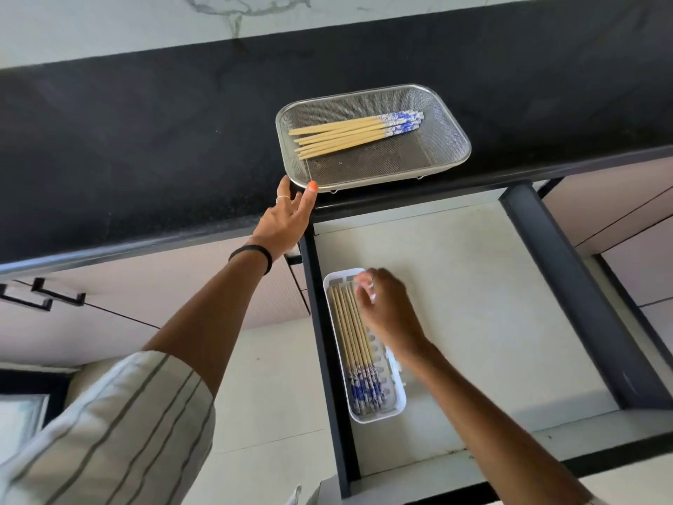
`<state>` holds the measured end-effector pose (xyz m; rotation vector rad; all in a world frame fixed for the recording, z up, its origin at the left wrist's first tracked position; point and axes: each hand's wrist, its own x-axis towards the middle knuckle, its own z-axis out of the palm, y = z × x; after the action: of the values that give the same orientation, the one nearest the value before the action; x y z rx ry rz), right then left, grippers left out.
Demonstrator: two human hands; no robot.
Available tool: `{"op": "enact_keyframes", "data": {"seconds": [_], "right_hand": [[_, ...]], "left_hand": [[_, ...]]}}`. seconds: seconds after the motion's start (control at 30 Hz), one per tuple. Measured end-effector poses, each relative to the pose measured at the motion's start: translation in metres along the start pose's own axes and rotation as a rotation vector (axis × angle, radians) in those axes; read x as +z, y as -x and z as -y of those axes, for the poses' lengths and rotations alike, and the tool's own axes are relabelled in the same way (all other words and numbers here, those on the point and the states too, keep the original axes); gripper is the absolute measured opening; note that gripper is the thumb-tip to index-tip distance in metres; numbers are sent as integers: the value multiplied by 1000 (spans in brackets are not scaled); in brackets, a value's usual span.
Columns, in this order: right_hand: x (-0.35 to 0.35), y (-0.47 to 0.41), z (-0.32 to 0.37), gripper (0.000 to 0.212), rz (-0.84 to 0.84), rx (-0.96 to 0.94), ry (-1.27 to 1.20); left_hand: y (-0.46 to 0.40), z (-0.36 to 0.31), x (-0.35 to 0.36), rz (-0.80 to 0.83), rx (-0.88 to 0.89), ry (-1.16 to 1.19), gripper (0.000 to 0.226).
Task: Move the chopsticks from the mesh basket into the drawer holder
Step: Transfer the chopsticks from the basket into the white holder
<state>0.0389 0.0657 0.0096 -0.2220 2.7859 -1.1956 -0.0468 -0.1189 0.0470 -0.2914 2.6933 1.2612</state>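
Upper centre, chopsticks [358,134] in mesh basket [373,136], more already in drawer holder [364,346]; left hand [287,220] fingers spread at basket rim, right hand [386,308] curled loosely, apparently empty; sticks look light, stiff, slippery, best pinched mid-shaft.

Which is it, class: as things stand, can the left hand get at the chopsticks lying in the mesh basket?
Probably yes. The left hand is open at the mesh basket near corner, the basket has no lid, and nothing covers the chopsticks in it.
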Motion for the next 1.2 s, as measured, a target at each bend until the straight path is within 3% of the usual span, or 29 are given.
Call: {"op": "enact_keyframes", "data": {"seconds": [0.17, 0.3, 0.5, 0.63, 0.8, 0.87, 1.0, 1.2], "right_hand": [[-68, -52, 35, 16, -234, -209, -118], [-99, -109, 45, 18, -261, -291, -19], [-108, -190, 38, 32, -82, -247, 312], [-98, -225, 29, 51, 156, -186, 425], [-79, -244, 22, 69, 283, -187, 572], [-72, -244, 21, 66, 271, -204, 594], [-68, -242, 26, 41, 146, -318, 683], [-68, -243, 34, 27, 183, -334, 842]], "left_hand": [[2, -4, -3, -41, -28, 90, 76], [2, -6, -3, -30, -64, 114, 77], [0, -5, 0, -49, -79, 86, 78], [0, -6, 1, -52, -60, 106, 75], [-1, -5, 1, -65, -68, 109, 73], [0, -5, 1, -59, -57, 94, 71], [0, -6, 0, -76, -61, 99, 70], [1, -8, 0, -79, -65, 108, 70]]}}
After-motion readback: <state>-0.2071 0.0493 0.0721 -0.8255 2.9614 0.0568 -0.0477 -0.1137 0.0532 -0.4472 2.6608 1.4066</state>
